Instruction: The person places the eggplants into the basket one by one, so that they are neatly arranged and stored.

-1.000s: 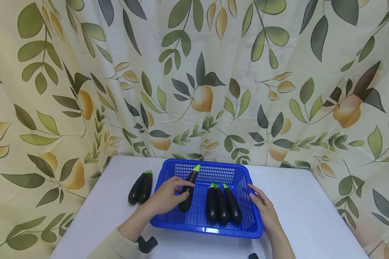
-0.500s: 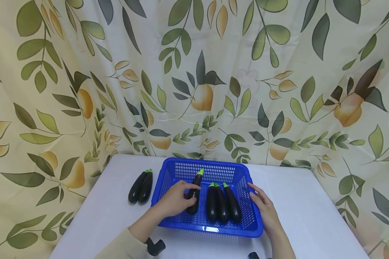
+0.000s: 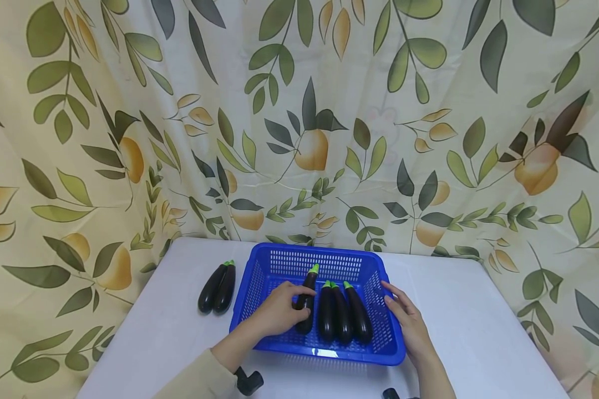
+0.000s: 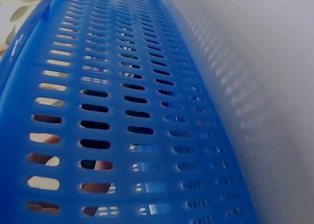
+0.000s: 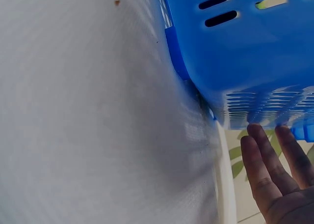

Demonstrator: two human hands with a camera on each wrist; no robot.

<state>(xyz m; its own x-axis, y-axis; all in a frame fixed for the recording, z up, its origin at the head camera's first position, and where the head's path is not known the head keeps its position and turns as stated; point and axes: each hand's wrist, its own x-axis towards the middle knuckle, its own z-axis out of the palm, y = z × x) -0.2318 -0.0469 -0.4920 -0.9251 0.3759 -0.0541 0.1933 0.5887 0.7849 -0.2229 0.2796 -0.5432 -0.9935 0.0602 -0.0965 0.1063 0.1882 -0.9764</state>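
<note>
In the head view my left hand (image 3: 282, 307) pinches a dark eggplant (image 3: 308, 284) with a green stem between thumb and fingers, inside the blue plastic basket (image 3: 324, 353). It is low over the basket floor, left of three eggplants (image 3: 341, 316) lying side by side. My right hand (image 3: 413, 330) rests on the basket's right side, fingertips at the rim. The right wrist view shows that hand (image 5: 274, 180) with fingers straight against the slotted basket wall (image 5: 255, 52). In the left wrist view the basket wall (image 4: 71, 118) hides most of the left hand.
Two more eggplants (image 3: 225, 288) lie together on the white tabletop (image 3: 454, 310), left of the basket. A leaf-and-fruit patterned curtain (image 3: 299, 138) hangs behind and around the table. Black wrist devices (image 3: 249, 382) show near the front.
My left hand has carried the eggplant rightward and slightly lower, next to the three in the basket. The right hand has stayed at the basket's right side.
</note>
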